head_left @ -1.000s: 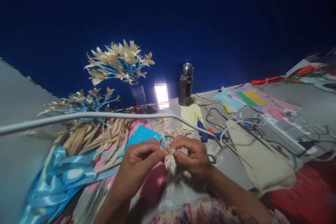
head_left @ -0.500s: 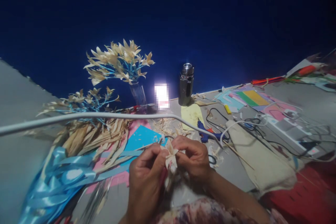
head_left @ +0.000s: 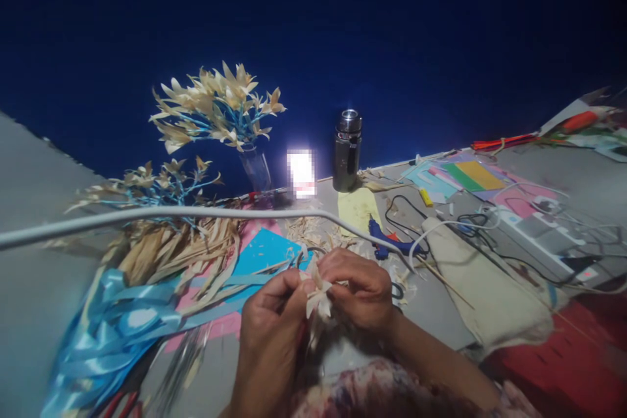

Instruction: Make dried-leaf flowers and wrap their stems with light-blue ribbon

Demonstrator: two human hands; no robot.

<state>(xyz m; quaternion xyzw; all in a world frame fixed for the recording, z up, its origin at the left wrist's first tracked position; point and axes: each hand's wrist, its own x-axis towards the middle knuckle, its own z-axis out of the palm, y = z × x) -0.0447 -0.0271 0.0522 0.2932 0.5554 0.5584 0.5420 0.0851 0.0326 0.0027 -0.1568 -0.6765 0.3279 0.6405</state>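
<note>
Head view: where's the flower (head_left: 319, 302)?

— Above the table (head_left: 531, 160), toward its near edge. The left hand (head_left: 277, 310) and right hand (head_left: 361, 284) both have it, thumbs closed against fingers.

— Which step?

— Shaping the petals, I'd judge; the next move calls for a light, steady pinch.

— Anything unclear?

— The fingers cover parts of the flower, its lower end blurs, and red handles (head_left: 128, 403) are cut off bottom left.
</note>
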